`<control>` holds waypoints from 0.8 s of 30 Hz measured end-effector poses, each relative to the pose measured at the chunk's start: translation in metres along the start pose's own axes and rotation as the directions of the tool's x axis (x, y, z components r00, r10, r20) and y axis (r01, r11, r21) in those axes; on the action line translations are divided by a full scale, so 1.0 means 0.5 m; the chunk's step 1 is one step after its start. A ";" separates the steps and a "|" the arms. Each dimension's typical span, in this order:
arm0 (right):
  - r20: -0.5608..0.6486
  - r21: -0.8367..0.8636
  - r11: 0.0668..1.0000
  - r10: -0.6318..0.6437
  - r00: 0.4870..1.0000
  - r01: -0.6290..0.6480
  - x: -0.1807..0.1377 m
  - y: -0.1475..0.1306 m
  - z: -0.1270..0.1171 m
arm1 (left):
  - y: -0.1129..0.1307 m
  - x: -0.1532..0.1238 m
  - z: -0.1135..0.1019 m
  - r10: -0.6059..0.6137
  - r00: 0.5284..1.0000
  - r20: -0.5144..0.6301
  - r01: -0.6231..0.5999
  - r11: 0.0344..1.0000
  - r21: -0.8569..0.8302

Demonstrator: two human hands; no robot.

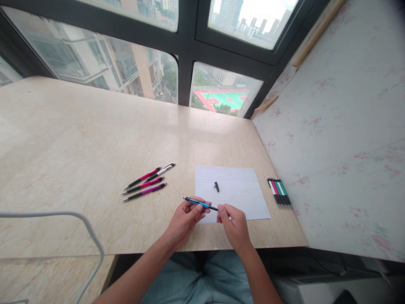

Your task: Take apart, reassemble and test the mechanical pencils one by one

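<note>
My left hand (187,217) grips a blue and black pen (205,205) between thumb and fingers, with its clip end pointing up and left. At the pen's other end my right hand (233,223) is closed, thumb and fingers pinching around the tip, which they hide. Both hands are just above the near part of a white sheet of paper (243,204) with lines of small writing along its top. On the sheet, beyond the pen, lies a small black piece (217,186) whose kind I cannot make out.
Several pens (147,191), pink, purple and white with black grips, lie loosely at the left. A neat row of several more (280,193) rests beside the papered wall (344,169). A grey cable (91,228) loops over the counter (95,139) at left; windows stand behind.
</note>
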State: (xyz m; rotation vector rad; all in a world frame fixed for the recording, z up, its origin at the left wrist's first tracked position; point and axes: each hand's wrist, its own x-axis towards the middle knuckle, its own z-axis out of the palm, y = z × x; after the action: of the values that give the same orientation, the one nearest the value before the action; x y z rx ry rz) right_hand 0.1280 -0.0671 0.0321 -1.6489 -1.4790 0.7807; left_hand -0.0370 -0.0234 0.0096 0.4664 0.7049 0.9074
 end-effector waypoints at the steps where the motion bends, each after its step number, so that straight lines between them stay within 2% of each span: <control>1: 0.012 0.056 0.997 0.057 0.998 -0.058 0.001 0.003 0.002 | 0.000 -0.001 0.000 0.001 1.000 0.010 -0.001 1.000 0.000; 4: 0.097 0.210 0.955 0.194 0.976 -0.210 0.003 0.009 0.008 | 0.001 -0.002 -0.001 0.012 0.999 0.038 -0.012 1.000 0.016; 6: 0.133 0.255 0.933 0.227 0.965 -0.255 0.005 0.007 0.007 | 0.002 -0.002 -0.001 0.019 0.999 0.048 -0.020 0.999 0.033; 10: 0.090 0.195 0.966 0.157 0.984 -0.172 0.008 0.003 -0.002 | 0.002 0.001 -0.003 0.023 1.000 -0.002 -0.023 0.999 0.032; 14: -0.082 -0.007 0.992 0.126 0.989 -0.127 0.029 0.025 -0.011 | -0.001 0.006 -0.008 0.033 0.997 -0.069 -0.031 0.999 0.029; 17: -0.177 -0.325 0.940 0.051 0.983 -0.107 0.060 0.047 -0.008 | -0.004 0.009 -0.012 0.049 0.995 -0.092 -0.046 0.998 0.038; 20: -0.156 -0.559 0.824 0.000 0.988 -0.088 0.090 0.055 0.008 | -0.007 0.011 -0.016 0.072 0.991 -0.115 -0.066 0.996 0.053; 24: -0.134 -0.680 0.724 0.034 0.990 -0.117 0.112 0.047 0.035 | -0.005 0.014 -0.017 0.115 0.982 -0.146 -0.110 0.993 0.048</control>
State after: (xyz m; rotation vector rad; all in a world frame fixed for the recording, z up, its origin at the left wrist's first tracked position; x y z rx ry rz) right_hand 0.1331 -0.0098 0.0057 -2.2651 -1.7452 0.1425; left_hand -0.0390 -0.0184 -0.0004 0.4806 0.8402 1.0440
